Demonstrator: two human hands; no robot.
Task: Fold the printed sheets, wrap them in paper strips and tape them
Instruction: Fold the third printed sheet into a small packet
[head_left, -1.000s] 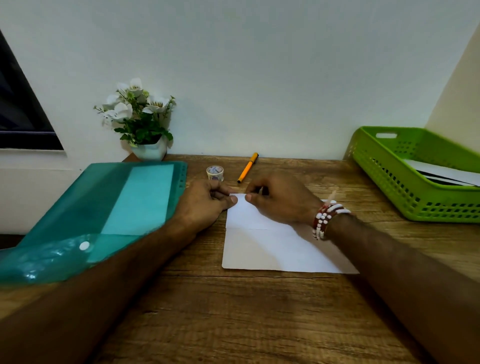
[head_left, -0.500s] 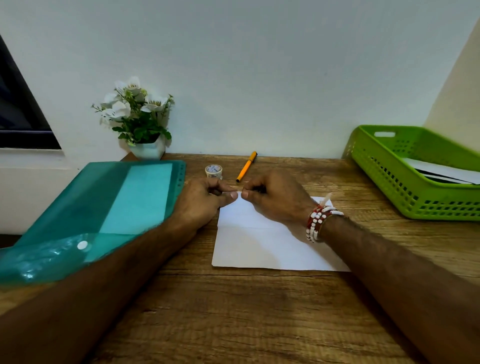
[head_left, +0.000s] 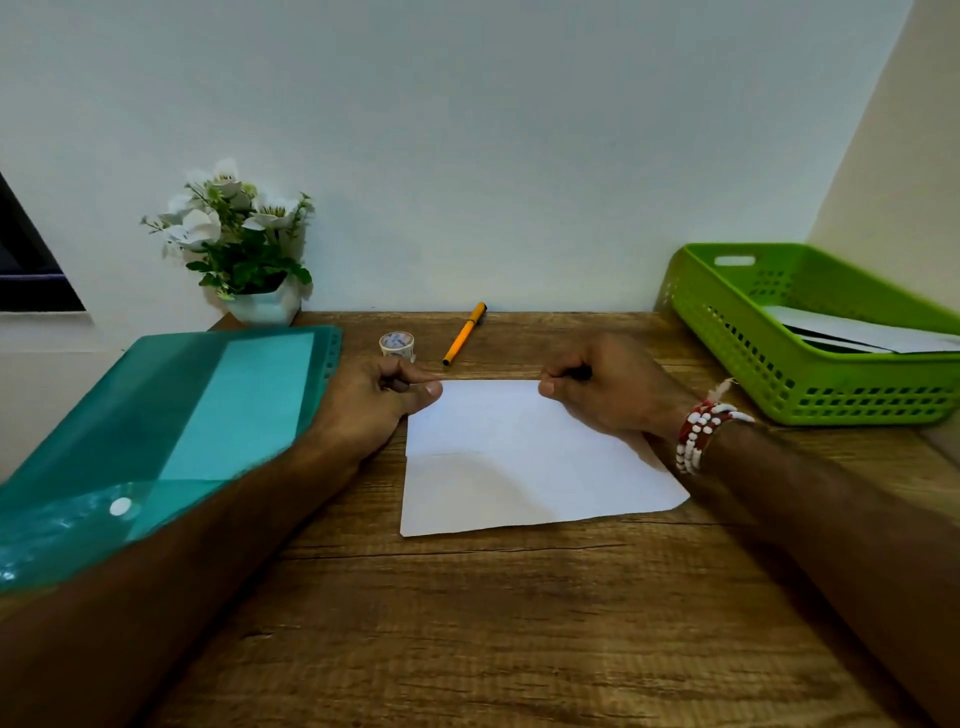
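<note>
A white sheet (head_left: 519, 462) lies on the wooden desk (head_left: 467, 623), its far part folded over towards me with a flap edge across the middle. My left hand (head_left: 371, 402) pinches the far left corner of the folded edge, thumb on top and fingers curled. My right hand (head_left: 610, 387), with a red and white bead bracelet at the wrist, pinches the same far edge further right in the same way. A small roll of tape (head_left: 397, 345) stands just beyond the left hand. No paper strip is in view.
A teal plastic folder (head_left: 208, 415) lies at the left under my forearm. An orange pen (head_left: 464, 333) rests near the wall. A green basket (head_left: 727, 332) holding white sheets stands at the right. A potted white flower (head_left: 244, 244) is at the back left.
My hands, close together at the middle of the far edge before, have slid apart along it, the left to the corner and the right rightwards. The sheet has turned slightly.
</note>
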